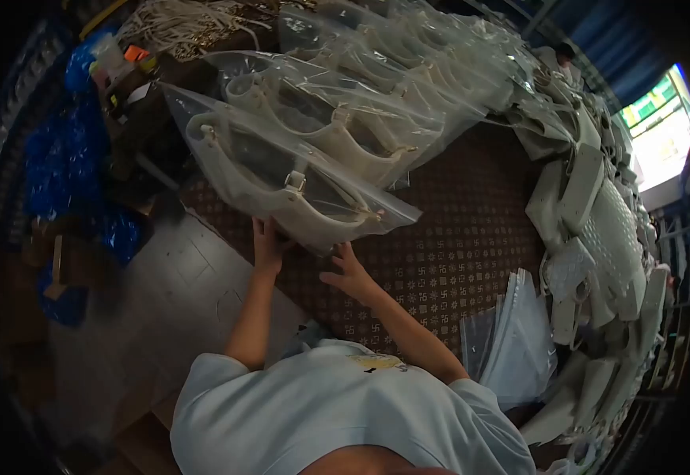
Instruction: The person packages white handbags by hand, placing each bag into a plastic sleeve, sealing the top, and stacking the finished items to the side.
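A cream handbag [262, 186] with a metal buckle lies inside a clear plastic bag [396, 210] in front of me. My left hand [268, 249] is at the handbag's lower edge, fingers stretched up against or just under it; exact contact is hard to see. To its right, my right hand [353, 277] has its fingers apart near the plastic bag's lower edge and grips nothing. Right behind lies another bagged cream handbag [313, 138], partly overlapped by the front one.
More bagged handbags [416, 63] run back along the patterned brown table cover [463, 214]. Flat clear plastic bags [515, 340] lie at right, beside a long heap of unbagged cream handbags [590, 206]. Blue plastic wrapping [64, 166] is at left. A person [558, 62] is far right.
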A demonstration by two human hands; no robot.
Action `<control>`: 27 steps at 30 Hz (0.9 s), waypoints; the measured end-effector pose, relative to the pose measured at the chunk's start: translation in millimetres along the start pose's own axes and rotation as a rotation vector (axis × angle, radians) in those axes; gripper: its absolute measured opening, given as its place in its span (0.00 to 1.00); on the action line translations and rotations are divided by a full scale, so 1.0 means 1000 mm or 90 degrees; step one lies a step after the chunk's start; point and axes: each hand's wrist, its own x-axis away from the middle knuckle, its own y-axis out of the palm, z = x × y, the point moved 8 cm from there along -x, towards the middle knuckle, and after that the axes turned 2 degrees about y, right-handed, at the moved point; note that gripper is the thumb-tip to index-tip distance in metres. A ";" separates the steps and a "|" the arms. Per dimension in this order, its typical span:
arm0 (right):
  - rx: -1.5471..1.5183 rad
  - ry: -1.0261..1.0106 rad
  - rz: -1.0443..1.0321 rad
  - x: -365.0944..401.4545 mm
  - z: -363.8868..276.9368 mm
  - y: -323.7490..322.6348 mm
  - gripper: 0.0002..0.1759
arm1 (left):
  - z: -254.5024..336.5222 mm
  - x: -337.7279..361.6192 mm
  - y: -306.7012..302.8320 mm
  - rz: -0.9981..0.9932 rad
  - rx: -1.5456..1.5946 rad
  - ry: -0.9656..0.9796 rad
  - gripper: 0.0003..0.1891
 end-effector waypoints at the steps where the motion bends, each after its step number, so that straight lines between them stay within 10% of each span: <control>1: 0.046 0.088 0.051 -0.008 0.013 0.005 0.48 | 0.016 0.000 -0.010 -0.031 -0.349 0.166 0.34; 3: 0.073 0.136 0.129 -0.018 0.012 -0.017 0.48 | 0.042 -0.003 0.022 -0.099 -0.708 0.387 0.31; 5: 0.117 0.128 0.115 0.000 0.009 -0.018 0.43 | 0.023 -0.006 0.002 -0.004 -0.031 0.027 0.28; 12: 0.180 0.218 0.264 0.124 0.046 -0.096 0.31 | 0.023 -0.001 0.005 -0.024 -0.019 0.067 0.33; 18: 0.007 0.183 0.715 0.319 0.072 -0.190 0.24 | 0.023 0.054 0.063 -0.088 -0.091 0.201 0.32; 20: -0.110 0.116 0.883 0.410 0.080 -0.217 0.24 | 0.012 0.087 0.051 0.249 -0.324 0.227 0.32; 27: -0.103 -0.051 1.470 0.799 0.028 -0.323 0.19 | -0.086 0.154 0.104 0.147 -0.419 0.149 0.32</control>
